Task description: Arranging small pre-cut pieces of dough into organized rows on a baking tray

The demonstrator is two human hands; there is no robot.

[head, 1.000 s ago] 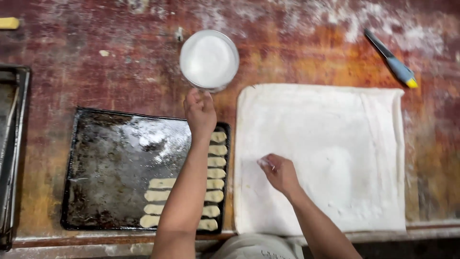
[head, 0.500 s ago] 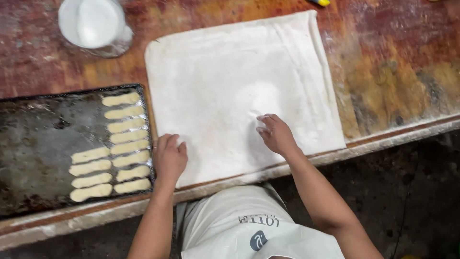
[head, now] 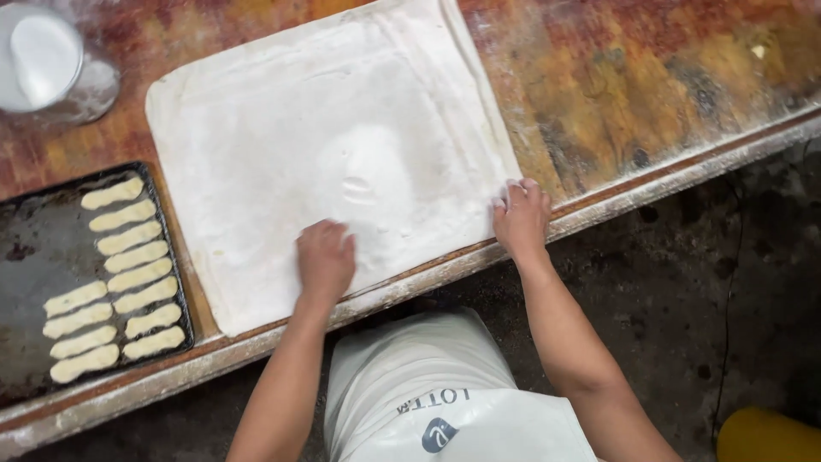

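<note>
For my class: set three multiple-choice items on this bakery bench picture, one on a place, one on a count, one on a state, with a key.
1. Where does the right hand rest?
A. on the dough sheet's near right corner
B. on the tray
C. in the flour tub

2. How many dough fingers lie on the baking tray?
A. four
B. eleven
C. twenty

3. How does the left hand lie?
A. lifted clear
B. gripping a knife
C. pressed on the sheet

Key: A, fingers sit at that corner; B, two columns total eleven; C, it lies on the dough.
</note>
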